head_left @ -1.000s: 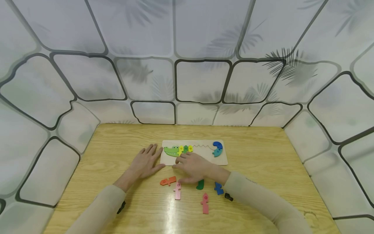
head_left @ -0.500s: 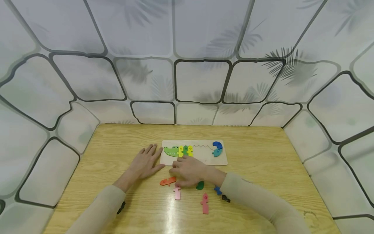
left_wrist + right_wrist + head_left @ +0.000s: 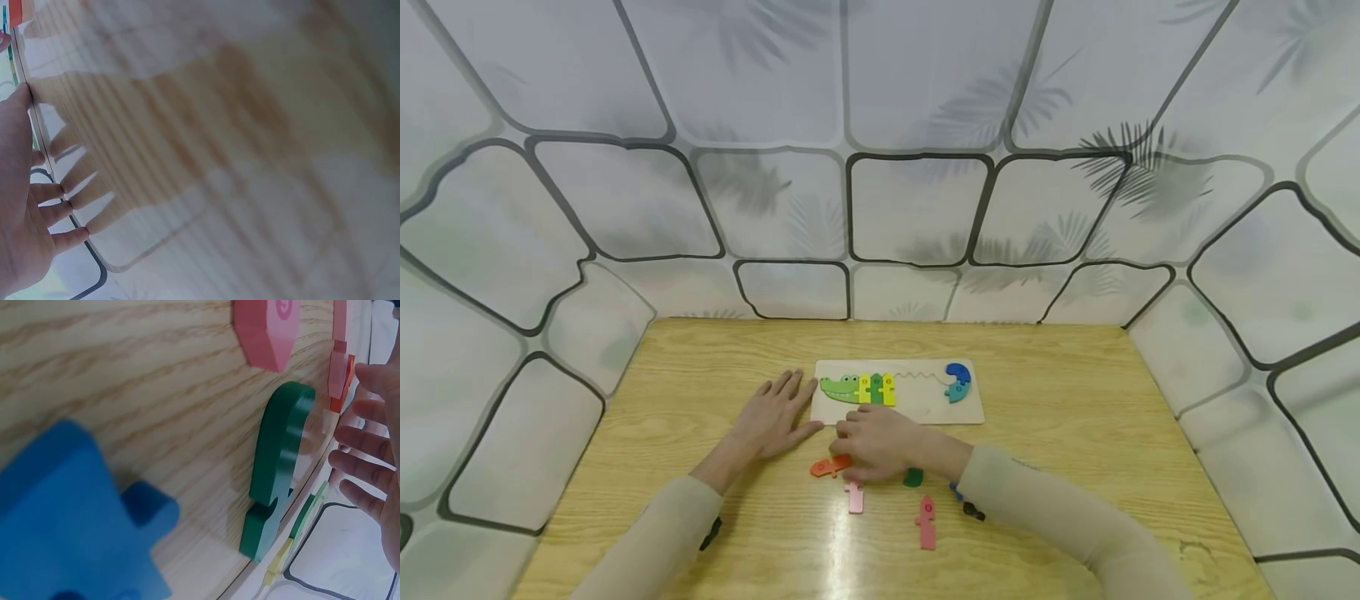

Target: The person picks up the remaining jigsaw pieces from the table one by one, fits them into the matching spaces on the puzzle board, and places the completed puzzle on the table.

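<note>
My left hand (image 3: 775, 417) rests spread on the table, its thumb and fingertips at the left edge of a pale wooden puzzle board (image 3: 936, 412). The board bears a green crocodile head (image 3: 840, 388), a few yellow and green body pieces (image 3: 877, 388), and blue and teal tail pieces (image 3: 958, 382). Over the table just in front of the board is my right hand (image 3: 883, 442), fingers loosely bent, holding nothing. Its fingertips overlap the orange puzzle piece (image 3: 823, 468) in the head view, and its thumb is by the light pink piece (image 3: 855, 502).
A green piece (image 3: 275, 456) lies under the right wrist. Farther right is a blue piece (image 3: 62, 525), mostly hidden by the sleeve in the head view. A darker pink piece (image 3: 928, 525) lies nearer the front. Patterned walls (image 3: 917, 208) surround the table (image 3: 1045, 400).
My right hand has drawn back from the body pieces towards me and left, to the orange and light pink pieces. The left hand has stayed in place.
</note>
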`<state>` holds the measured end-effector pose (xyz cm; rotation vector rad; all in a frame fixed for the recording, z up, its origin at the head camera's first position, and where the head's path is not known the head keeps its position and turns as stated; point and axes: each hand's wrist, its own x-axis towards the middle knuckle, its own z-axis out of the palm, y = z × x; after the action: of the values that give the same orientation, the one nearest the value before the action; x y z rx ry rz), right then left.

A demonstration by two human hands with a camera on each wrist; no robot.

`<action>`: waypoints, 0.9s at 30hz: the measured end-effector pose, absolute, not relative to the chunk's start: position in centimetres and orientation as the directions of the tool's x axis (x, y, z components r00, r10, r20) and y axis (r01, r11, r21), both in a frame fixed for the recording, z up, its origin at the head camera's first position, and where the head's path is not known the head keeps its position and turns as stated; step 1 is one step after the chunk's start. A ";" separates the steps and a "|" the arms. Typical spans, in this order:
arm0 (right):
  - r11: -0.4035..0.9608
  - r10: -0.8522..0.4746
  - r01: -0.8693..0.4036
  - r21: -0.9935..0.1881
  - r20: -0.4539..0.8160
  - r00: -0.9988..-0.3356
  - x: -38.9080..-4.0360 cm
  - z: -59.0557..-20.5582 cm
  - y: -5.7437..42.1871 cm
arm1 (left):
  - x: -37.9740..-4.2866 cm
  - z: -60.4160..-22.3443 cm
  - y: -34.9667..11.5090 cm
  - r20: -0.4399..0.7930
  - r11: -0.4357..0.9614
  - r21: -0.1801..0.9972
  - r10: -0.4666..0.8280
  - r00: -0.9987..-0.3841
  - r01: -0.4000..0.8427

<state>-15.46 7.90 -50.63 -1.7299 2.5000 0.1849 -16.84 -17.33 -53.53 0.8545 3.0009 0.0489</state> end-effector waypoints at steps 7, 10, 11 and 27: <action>0.320 -0.935 -0.942 0.096 -0.128 -0.331 -15.4 -50.9 7.7 | -16.8 -53.6 -17.3 -0.007 0.850 0.042 0.527 -0.850 0.526; 0.309 -0.939 -0.945 0.111 -0.121 -0.321 -15.4 -51.0 7.6 | -16.8 -53.6 -17.4 -0.005 0.850 0.043 0.526 -0.850 0.526; 0.305 -0.940 -0.945 0.119 -0.119 -0.319 -15.4 -51.1 7.5 | -16.8 -53.6 -17.4 -0.004 0.850 0.045 0.526 -0.851 0.525; 0.287 -0.945 -0.945 0.158 -0.115 -0.306 -15.5 -51.4 7.4 | -16.8 -53.6 -17.4 -0.004 0.850 0.034 0.527 -0.850 0.526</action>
<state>-15.55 7.42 -51.38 -1.8506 2.5213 0.3083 -16.81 -17.39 -53.57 0.8562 3.0087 0.0502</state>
